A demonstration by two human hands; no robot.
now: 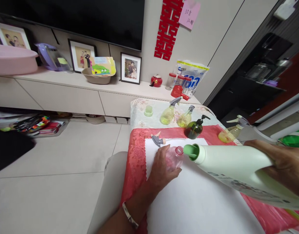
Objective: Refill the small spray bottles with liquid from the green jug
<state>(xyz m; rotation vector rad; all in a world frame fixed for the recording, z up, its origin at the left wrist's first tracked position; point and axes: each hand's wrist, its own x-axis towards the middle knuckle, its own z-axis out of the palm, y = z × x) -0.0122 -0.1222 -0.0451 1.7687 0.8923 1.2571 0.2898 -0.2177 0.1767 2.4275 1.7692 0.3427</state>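
My left hand (161,167) is wrapped round a clear pink bottle (174,158) with an uncapped, threaded neck. In my right hand (287,162) is a large pale-green jug (233,162), gripped by its handle and tipped on its side. The jug's green spout (190,151) is right beside the pink bottle's mouth; whether liquid is flowing I cannot tell. A grey spray head (157,139) with a thin tube lies just behind the pink bottle, on the white sheet (198,201).
Behind are spray bottles with yellowish liquid (167,115), (184,119), a dark green pump bottle (194,129) and a light green cap (148,111). Another spray bottle (230,133) stands at right. A red cloth (137,152) covers the table; a cabinet (66,94) runs along the wall.
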